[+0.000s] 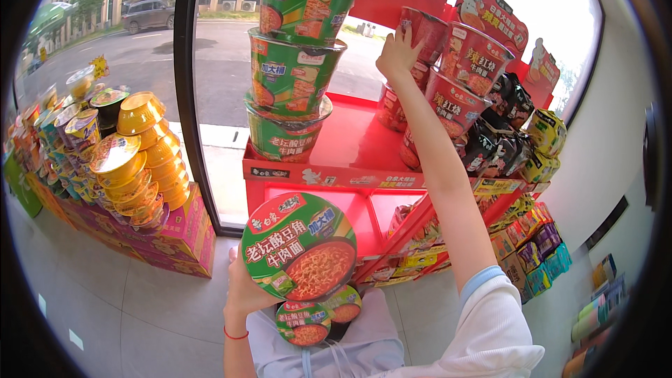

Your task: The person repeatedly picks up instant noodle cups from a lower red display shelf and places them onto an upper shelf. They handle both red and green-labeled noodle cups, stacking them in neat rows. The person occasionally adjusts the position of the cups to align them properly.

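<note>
My left hand holds a large green instant noodle tub from its left side, with the printed lid tipped towards me. Two more green noodle tubs show below it, close to my lap; what bears them is hidden. My right hand is stretched far forward, its spread fingers against the side of a red noodle tub at the top of a stack. Other red noodle tubs stand beside and under that one. Three green tubs form an upright stack at the left end of the red display shelf.
Black noodle packs and yellow packs fill the shelf's right end. Left of the window frame, yellow noodle bowls are piled on purple cartons. More packets sit low on the right, near a white wall.
</note>
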The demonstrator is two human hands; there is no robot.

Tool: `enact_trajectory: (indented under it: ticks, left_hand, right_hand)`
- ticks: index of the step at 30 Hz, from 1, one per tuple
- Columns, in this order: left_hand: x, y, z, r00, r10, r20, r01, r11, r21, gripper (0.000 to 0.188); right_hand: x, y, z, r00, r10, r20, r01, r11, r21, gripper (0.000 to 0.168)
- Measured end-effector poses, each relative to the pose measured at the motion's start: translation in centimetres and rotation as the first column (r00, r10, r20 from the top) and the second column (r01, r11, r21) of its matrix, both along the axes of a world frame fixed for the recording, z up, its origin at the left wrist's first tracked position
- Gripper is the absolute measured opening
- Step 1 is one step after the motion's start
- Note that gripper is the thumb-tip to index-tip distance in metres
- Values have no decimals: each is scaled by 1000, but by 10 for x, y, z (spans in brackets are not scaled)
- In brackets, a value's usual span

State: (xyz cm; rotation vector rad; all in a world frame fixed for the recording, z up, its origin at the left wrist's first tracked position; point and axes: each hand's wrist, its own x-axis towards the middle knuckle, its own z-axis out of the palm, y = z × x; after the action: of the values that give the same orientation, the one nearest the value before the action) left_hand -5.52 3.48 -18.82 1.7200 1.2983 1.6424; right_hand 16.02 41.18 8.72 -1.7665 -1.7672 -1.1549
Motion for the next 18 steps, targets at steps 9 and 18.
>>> enact_trajectory:
  ticks: [9,18]
  left_hand:
    - [9,-1,3,986,-39,162,39,999,5,85]
    - [15,10,29,995,35,93,-43,996,82,95]
  right_hand:
    - [9,-12,2,992,70,-101,-83,988,-130,80]
    - [18,-174,10,54,814,-578,-981,153,123,36]
